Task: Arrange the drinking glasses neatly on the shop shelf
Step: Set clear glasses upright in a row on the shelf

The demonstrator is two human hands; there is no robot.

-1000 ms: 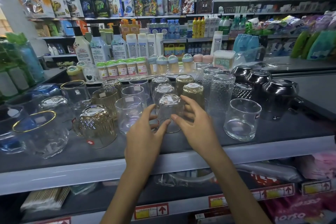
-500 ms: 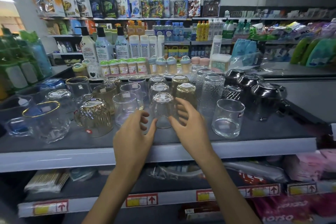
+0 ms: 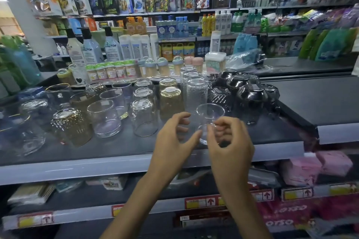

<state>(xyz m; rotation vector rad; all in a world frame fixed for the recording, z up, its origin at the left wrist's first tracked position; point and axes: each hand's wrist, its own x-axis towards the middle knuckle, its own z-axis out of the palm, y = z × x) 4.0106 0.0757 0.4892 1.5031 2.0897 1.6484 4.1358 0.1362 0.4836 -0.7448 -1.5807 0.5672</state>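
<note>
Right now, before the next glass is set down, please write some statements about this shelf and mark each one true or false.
1. The right hand holds a clear glass. True.
2. That glass is mouth down. False: its mouth faces up.
3. The black cups stand left of that glass. False: they stand to its right.
4. The amber glass stands mouth down. True.
5. The price tags on the lower shelf edge carry arrows. True.
</note>
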